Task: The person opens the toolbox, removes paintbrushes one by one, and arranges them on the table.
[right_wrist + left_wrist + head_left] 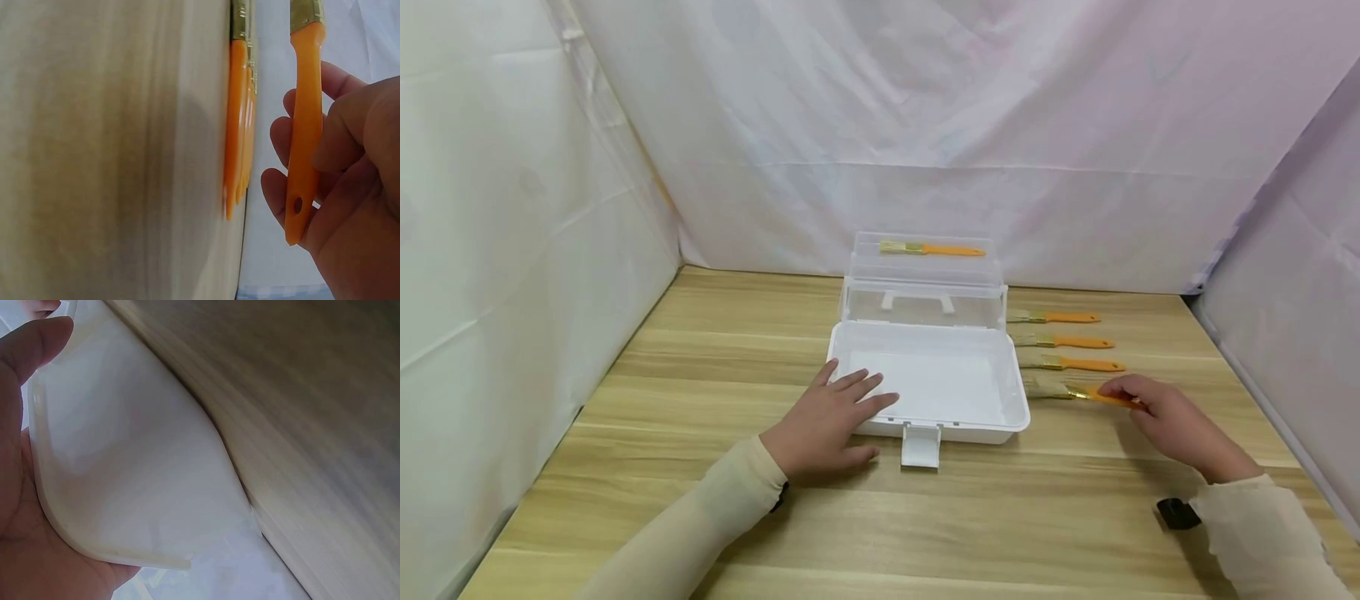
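A white plastic box (925, 375) with a raised clear lid (925, 271) stands on the table. My left hand (831, 417) rests over its front left corner, fingers spread and reaching inside; the left wrist view shows the thumb (47, 347) along the rim. To the right of the box, my right hand (1165, 421) grips a paintbrush (306, 119) by its orange handle, raised off the table. Its bristles (1045, 389) point toward the box. Three similar paintbrushes (1078, 342) lie in a row just behind, bristle ends beside the box.
Another orange-handled brush (951, 250) shows at the lid, lying crosswise. A white latch (921, 448) hangs at the front of the box. Pale curtains (925, 108) enclose the wooden table (1000, 533) at the back and both sides.
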A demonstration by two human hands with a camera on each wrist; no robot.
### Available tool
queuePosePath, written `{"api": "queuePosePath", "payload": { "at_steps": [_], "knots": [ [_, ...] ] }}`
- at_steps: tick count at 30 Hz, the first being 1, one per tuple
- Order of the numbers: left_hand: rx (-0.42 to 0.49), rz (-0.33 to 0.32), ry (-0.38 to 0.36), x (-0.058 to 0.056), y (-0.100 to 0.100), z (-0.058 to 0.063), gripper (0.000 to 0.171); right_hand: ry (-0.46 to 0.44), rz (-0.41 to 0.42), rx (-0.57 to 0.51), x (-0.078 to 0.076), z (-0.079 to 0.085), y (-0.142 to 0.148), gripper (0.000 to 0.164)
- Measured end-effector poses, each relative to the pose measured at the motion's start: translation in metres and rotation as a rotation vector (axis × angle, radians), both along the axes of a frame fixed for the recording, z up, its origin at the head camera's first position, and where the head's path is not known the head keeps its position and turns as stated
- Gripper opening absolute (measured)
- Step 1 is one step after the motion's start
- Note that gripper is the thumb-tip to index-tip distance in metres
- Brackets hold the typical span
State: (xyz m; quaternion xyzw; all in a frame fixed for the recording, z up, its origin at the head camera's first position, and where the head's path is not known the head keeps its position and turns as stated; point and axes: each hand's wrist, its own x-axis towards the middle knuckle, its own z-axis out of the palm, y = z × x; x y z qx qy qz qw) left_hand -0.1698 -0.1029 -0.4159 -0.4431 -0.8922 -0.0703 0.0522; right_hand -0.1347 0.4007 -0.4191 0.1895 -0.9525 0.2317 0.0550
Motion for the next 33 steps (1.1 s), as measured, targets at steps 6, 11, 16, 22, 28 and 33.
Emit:
{"api": "queuePosePath", "payload": {
  "at_steps": [6, 11, 16, 22, 28, 33],
  "knots": [
    [0.004, -0.004, 0.002, 0.000, 0.000, 0.002, 0.068, -0.026, 0.006, 0.011, 0.001, -0.001, -0.004, 0.045],
    [-0.006, 0.001, -0.012, 0.000, 0.000, 0.004, 0.068, -0.027, 0.006, 0.026, 0.002, -0.003, -0.005, 0.041],
    [-0.019, 0.003, -0.006, 0.001, -0.001, 0.005, 0.068, -0.001, 0.024, 0.033, 0.002, -0.008, -0.006, 0.041],
    [-0.020, 0.005, -0.015, 0.002, -0.001, 0.005, 0.068, 0.015, 0.056, 0.023, 0.001, -0.009, -0.010, 0.042],
    [-0.016, 0.003, -0.012, 0.002, 0.000, 0.005, 0.068, 0.011, 0.082, 0.030, 0.001, -0.011, -0.010, 0.041],
    [-0.014, 0.005, -0.008, 0.002, 0.000, 0.005, 0.068, 0.010, 0.090, 0.049, 0.000, -0.012, -0.009, 0.041]
  ]
}}
